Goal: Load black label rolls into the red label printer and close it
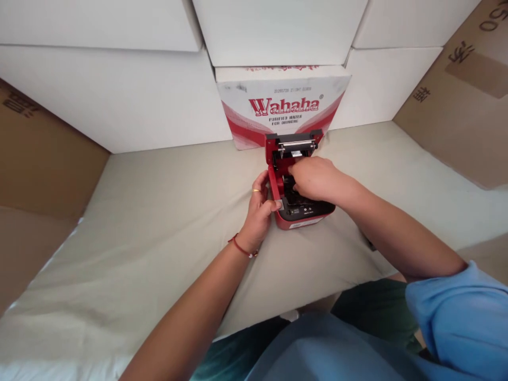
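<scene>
A small red and black label printer [305, 214] stands on a pale cloth-covered table [159, 222], its lid [293, 144] tilted up and open at the back. My left hand [260, 209] grips the printer's left side, thumb on the front corner, a ring on one finger and a red string at the wrist. My right hand [315, 177] reaches into the open paper bay, fingers curled down inside; what they touch is hidden.
A white and red Wahaha water carton [278, 103] stands right behind the printer. White boxes [119, 95] are stacked along the back. Brown cartons [35, 153] flank the left and right [464, 95] sides. My blue sleeve [464, 312] is at bottom right.
</scene>
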A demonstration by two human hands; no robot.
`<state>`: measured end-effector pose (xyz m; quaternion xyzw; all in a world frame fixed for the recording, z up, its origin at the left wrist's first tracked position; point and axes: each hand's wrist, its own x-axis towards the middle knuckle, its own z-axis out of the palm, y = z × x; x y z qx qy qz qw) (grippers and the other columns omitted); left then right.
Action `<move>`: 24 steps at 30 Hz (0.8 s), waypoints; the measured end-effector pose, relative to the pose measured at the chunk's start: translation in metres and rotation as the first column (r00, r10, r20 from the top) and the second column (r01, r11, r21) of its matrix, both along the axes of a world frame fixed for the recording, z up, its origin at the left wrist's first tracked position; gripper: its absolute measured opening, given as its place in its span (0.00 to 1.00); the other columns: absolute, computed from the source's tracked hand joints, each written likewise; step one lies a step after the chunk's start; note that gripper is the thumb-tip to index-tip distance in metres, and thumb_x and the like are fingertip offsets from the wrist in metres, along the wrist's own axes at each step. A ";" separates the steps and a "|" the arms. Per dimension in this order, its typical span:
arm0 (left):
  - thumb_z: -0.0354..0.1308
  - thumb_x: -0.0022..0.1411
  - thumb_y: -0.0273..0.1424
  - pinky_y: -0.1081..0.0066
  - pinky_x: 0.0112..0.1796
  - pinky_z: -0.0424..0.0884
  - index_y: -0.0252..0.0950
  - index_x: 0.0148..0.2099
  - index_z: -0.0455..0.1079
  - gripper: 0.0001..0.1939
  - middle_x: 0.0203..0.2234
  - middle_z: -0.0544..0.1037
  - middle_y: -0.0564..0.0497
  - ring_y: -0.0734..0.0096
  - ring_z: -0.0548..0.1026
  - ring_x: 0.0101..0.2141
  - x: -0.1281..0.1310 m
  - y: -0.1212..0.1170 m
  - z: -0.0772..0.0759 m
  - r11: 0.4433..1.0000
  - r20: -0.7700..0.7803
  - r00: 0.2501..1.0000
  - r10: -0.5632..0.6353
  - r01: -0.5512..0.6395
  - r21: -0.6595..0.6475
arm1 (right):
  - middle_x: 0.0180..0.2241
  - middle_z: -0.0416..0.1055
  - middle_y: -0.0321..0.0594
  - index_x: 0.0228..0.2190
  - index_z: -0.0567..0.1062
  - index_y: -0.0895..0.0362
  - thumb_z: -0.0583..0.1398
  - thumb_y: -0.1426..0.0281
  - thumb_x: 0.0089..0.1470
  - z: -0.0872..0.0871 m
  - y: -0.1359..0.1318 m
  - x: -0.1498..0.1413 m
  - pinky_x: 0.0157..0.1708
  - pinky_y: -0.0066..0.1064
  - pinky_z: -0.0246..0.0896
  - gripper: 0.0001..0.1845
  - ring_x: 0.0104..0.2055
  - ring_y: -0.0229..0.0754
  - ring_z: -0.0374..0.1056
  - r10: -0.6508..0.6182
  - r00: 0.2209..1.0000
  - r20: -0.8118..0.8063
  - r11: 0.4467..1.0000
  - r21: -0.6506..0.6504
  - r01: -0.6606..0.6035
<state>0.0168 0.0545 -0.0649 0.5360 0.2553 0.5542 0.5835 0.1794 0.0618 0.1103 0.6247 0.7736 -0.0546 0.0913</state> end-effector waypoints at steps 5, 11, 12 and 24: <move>0.74 0.61 0.51 0.47 0.73 0.66 0.52 0.76 0.62 0.47 0.77 0.67 0.47 0.43 0.65 0.76 0.001 -0.003 0.002 0.999 0.028 0.999 -0.037 0.038 -0.019 | 0.48 0.87 0.49 0.55 0.81 0.55 0.66 0.67 0.66 0.041 -0.046 0.028 0.43 0.41 0.72 0.17 0.47 0.57 0.83 -0.006 0.955 -0.298 1.000 -0.007 0.004; 0.76 0.59 0.49 0.46 0.72 0.69 0.52 0.75 0.65 0.46 0.77 0.67 0.48 0.42 0.66 0.76 0.001 -0.001 0.002 0.997 0.066 0.997 -0.026 0.031 -0.066 | 0.44 0.87 0.42 0.51 0.86 0.50 0.69 0.40 0.63 0.067 -0.104 0.111 0.37 0.37 0.73 0.30 0.38 0.49 0.80 -0.140 0.716 -0.684 0.988 -0.147 0.052; 0.76 0.59 0.48 0.46 0.72 0.69 0.52 0.75 0.65 0.46 0.77 0.68 0.47 0.42 0.66 0.76 0.001 -0.001 0.003 0.997 0.062 0.998 -0.030 0.034 -0.067 | 0.43 0.87 0.42 0.49 0.87 0.50 0.69 0.39 0.61 0.057 -0.107 0.120 0.37 0.37 0.73 0.30 0.37 0.49 0.80 -0.196 0.709 -0.677 0.973 -0.222 0.057; 0.76 0.59 0.48 0.52 0.69 0.74 0.49 0.70 0.72 0.39 0.75 0.72 0.47 0.48 0.71 0.73 -0.001 -0.010 0.023 0.988 0.089 0.996 0.009 0.005 -0.152 | 0.43 0.88 0.44 0.46 0.88 0.52 0.63 0.52 0.66 -0.046 -0.096 0.164 0.47 0.42 0.75 0.21 0.42 0.50 0.81 -0.304 0.673 -0.674 0.937 -0.085 0.338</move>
